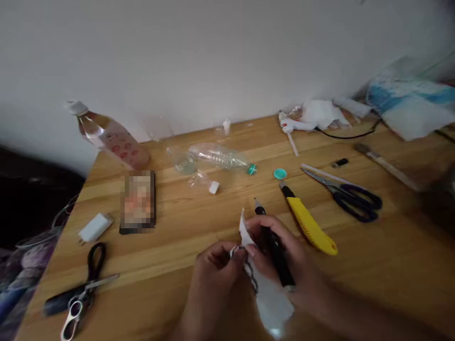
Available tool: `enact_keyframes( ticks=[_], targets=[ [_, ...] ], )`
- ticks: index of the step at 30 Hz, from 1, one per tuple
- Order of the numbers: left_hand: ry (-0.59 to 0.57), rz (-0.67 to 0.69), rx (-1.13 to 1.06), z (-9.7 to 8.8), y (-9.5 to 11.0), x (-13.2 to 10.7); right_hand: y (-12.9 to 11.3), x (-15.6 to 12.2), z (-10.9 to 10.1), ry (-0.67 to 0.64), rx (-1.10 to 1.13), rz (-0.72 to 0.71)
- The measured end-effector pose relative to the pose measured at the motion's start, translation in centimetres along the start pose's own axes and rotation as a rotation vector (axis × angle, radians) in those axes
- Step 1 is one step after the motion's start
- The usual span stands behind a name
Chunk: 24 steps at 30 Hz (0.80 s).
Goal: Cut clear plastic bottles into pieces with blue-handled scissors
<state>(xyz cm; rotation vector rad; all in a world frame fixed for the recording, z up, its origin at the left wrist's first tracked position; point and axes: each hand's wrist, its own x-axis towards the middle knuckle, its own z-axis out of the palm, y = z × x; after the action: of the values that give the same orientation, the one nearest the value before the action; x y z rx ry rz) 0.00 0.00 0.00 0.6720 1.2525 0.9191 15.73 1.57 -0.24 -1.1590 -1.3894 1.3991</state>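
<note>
My left hand [218, 272] is closed, its thumb and fingers pinching the edge of a white, paper-like piece [272, 303]. A dark wavy line runs along that piece, and its lower end shines; I cannot tell whether it is paper or plastic. In my right hand [295, 251] is a black marker pen [275, 253], its tip pointing up and away from me. The right thumb and fingers also touch the white piece near its pointed upper end. Close by on the right lies a yellow utility knife [309, 222].
Beyond the hands lie a clear plastic bottle [222, 157], a turquoise cap [280, 174], scissors [341, 192], a brush [387, 166] and a white glue gun [298, 125]. Leftward are a tall bottle [113, 139], a phone [138, 201], a white charger [95, 228] and keys [76, 310].
</note>
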Motion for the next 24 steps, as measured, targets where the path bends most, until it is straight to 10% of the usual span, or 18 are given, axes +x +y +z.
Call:
enact_keyframes(
  ticks=[24],
  targets=[
    [0.014, -0.032, -0.342, 0.7, -2.1, -0.4, -1.1, 0.1, -0.3, 0.090, 0.017, 0.020]
  ],
)
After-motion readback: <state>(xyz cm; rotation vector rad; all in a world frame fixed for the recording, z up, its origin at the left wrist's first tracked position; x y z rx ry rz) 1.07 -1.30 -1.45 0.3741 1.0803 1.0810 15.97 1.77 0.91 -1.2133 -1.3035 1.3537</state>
